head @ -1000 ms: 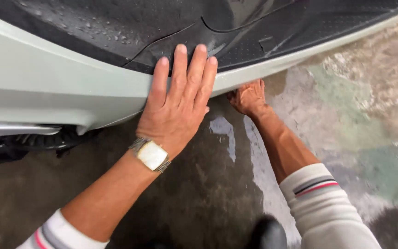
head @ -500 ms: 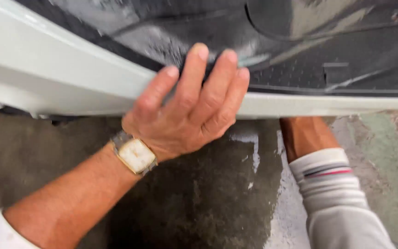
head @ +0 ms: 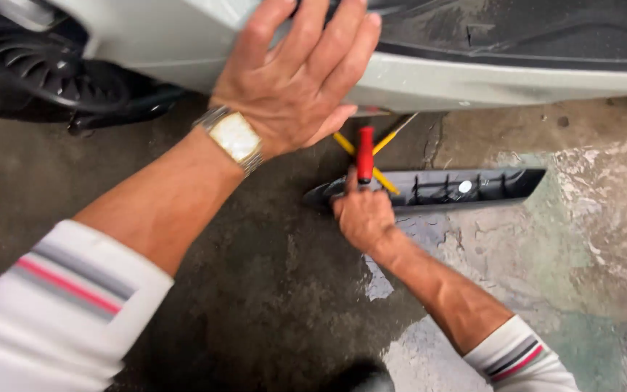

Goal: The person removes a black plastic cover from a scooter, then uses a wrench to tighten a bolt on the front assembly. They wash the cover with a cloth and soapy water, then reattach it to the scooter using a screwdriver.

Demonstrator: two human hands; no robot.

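Left hand (head: 295, 80), fingers spread flat, braces the pale painted car panel (head: 473, 80); right hand (head: 363, 214) clenched around red-handled screwdriver (head: 365, 154) at centre frame—best lifted with a firm hold.

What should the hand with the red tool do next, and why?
Probably lift the red-handled screwdriver off the floor: the right hand already grips it beside the grey plastic trim piece, while the left hand presses flat on the white bumper.

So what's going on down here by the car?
A person crouches by a pale car body panel. The left hand is pressed flat against the panel. The right hand grips a red-handled tool on the wet concrete floor, beside yellow-handled tools and a loose dark plastic trim piece.
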